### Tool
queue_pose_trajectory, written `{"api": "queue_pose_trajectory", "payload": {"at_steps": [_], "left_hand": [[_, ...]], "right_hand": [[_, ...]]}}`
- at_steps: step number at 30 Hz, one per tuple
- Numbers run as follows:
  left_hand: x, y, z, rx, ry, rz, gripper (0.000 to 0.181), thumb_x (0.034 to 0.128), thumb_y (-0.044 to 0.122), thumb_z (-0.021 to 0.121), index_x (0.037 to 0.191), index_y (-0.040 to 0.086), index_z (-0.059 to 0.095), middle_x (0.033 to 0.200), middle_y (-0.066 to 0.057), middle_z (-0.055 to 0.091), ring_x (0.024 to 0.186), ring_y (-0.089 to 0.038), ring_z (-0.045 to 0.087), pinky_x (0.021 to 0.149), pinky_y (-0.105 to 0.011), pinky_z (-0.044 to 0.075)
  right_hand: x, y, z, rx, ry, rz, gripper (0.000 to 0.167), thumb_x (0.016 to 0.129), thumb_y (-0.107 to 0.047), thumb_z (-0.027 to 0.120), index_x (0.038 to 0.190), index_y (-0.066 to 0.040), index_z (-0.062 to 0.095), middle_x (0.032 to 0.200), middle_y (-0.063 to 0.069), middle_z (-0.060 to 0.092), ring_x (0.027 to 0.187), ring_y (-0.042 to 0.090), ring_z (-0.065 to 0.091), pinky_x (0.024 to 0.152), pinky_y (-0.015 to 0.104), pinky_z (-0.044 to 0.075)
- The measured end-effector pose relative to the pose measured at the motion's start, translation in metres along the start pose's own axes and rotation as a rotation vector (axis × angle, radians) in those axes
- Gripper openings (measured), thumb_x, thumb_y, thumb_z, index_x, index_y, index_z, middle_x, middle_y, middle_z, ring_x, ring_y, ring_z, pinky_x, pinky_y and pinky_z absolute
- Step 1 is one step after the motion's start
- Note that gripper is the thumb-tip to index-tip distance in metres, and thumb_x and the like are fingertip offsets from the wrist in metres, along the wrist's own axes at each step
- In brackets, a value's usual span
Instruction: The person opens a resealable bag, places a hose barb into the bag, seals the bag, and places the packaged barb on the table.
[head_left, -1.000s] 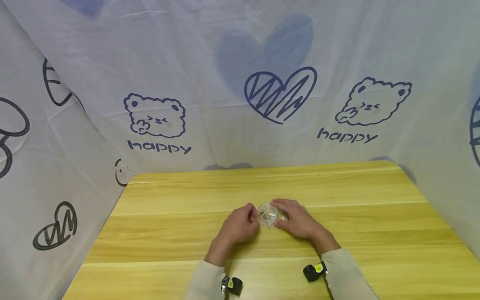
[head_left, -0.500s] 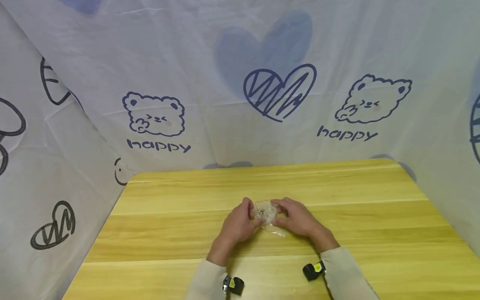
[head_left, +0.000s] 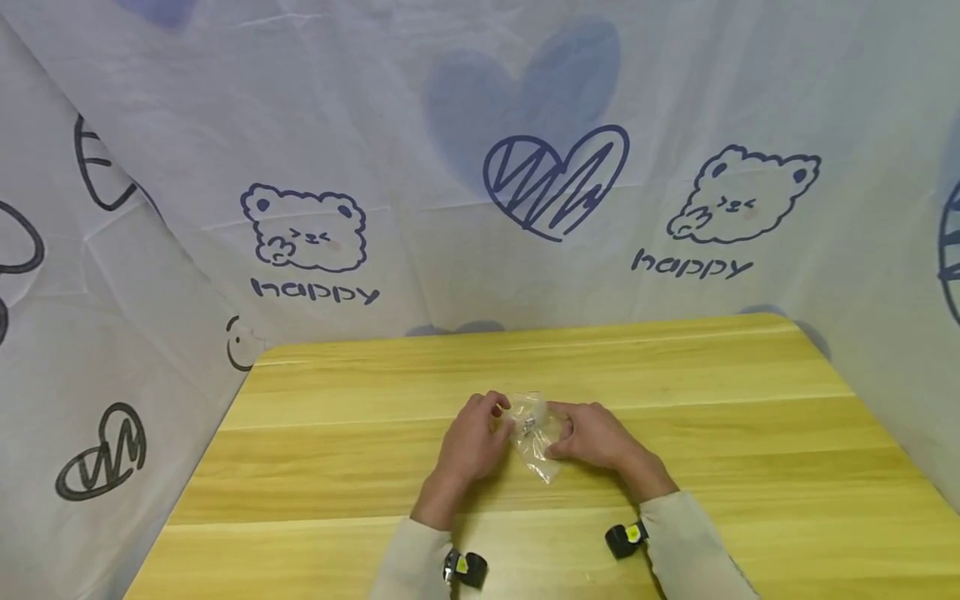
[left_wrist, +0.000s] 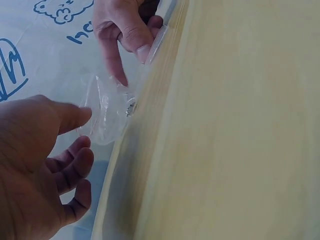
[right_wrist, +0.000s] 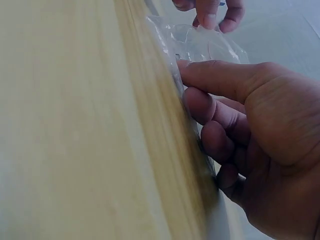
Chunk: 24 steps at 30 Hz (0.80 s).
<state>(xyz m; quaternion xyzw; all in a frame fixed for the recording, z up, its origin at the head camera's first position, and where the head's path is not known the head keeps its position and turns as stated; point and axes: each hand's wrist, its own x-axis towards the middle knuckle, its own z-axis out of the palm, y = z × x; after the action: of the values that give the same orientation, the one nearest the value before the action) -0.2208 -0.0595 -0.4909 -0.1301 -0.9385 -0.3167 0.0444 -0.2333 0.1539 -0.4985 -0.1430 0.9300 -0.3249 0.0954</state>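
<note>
A small clear plastic bag (head_left: pixel 534 450) with a few tiny, dark metallic pieces (head_left: pixel 529 425) inside is held up over the wooden table in the head view. My right hand (head_left: pixel 596 435) pinches the bag's right side between thumb and fingers; the other fingers curl below in the right wrist view. At the bag's left edge is my left hand (head_left: pixel 474 437). Its thumb (left_wrist: pixel 75 117) meets the plastic (left_wrist: pixel 105 112) in the left wrist view, while a gap shows between that thumb and the loosely bent fingers (left_wrist: pixel 75 165). What the metallic pieces are is too small to tell.
The light wooden table (head_left: pixel 337 467) stretches out on all sides of the hands. White cloth (head_left: pixel 420 250) with blue bear and heart drawings hangs behind its far edge and along the sides. A black wrist camera (head_left: pixel 468 570) sits on the left sleeve, another camera (head_left: pixel 624 542) on the right.
The bag has gone from a bunched, rounded shape to a more spread one, its lower corner now pointing toward me. My left thumb and fingers have moved slightly apart at its left edge.
</note>
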Motion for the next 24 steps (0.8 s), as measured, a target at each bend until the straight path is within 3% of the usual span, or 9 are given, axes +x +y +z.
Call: {"api": "queue_pose_trajectory", "payload": {"at_steps": [3,7,14,20,24], "left_hand": [[0.0,-0.001,-0.001,-0.001,0.02,0.008,0.009,0.0931,0.022,0.061,0.101,0.018,0.062,0.102,-0.003,0.062,0.083,-0.018,0.058,0.074,-0.035,0.048],[0.001,-0.003,-0.003,-0.013,0.015,-0.008,0.007,0.0943,0.021,0.06,0.099,0.017,0.064,0.1,0.0,0.064,0.084,-0.016,0.058,0.075,-0.034,0.048],[0.003,-0.003,-0.007,-0.06,0.036,-0.044,0.007,0.094,0.015,0.058,0.095,0.016,0.065,0.095,0.0,0.067,0.081,-0.015,0.058,0.072,-0.032,0.048],[0.005,-0.003,-0.006,-0.099,0.134,-0.008,0.007,0.0924,0.01,0.06,0.094,0.013,0.067,0.089,-0.001,0.068,0.074,-0.011,0.059,0.067,-0.026,0.048],[0.005,-0.002,-0.006,-0.137,0.171,0.034,0.008,0.0924,0.008,0.06,0.094,0.011,0.067,0.088,-0.001,0.068,0.071,-0.008,0.057,0.064,-0.022,0.047]], "right_hand": [[-0.001,-0.002,-0.001,-0.034,-0.01,0.015,0.072,0.071,-0.031,0.083,0.136,-0.012,0.056,0.062,-0.007,0.056,0.058,0.01,0.05,0.058,0.027,0.042],[-0.002,-0.003,-0.004,-0.062,-0.02,0.01,0.063,0.072,-0.032,0.082,0.129,-0.015,0.062,0.063,-0.006,0.054,0.06,0.011,0.049,0.062,0.028,0.041],[-0.004,-0.003,-0.008,-0.075,-0.053,-0.007,0.051,0.071,-0.029,0.084,0.118,-0.018,0.068,0.079,-0.004,0.067,0.067,0.011,0.052,0.067,0.028,0.044],[-0.008,-0.005,-0.01,-0.003,-0.106,0.014,0.04,0.073,-0.022,0.083,0.108,-0.014,0.066,0.056,-0.004,0.06,0.05,0.01,0.055,0.055,0.026,0.045],[-0.01,-0.004,-0.011,0.024,-0.115,0.021,0.034,0.074,-0.024,0.082,0.102,-0.014,0.065,0.055,-0.005,0.059,0.048,0.009,0.055,0.054,0.026,0.045]]}}
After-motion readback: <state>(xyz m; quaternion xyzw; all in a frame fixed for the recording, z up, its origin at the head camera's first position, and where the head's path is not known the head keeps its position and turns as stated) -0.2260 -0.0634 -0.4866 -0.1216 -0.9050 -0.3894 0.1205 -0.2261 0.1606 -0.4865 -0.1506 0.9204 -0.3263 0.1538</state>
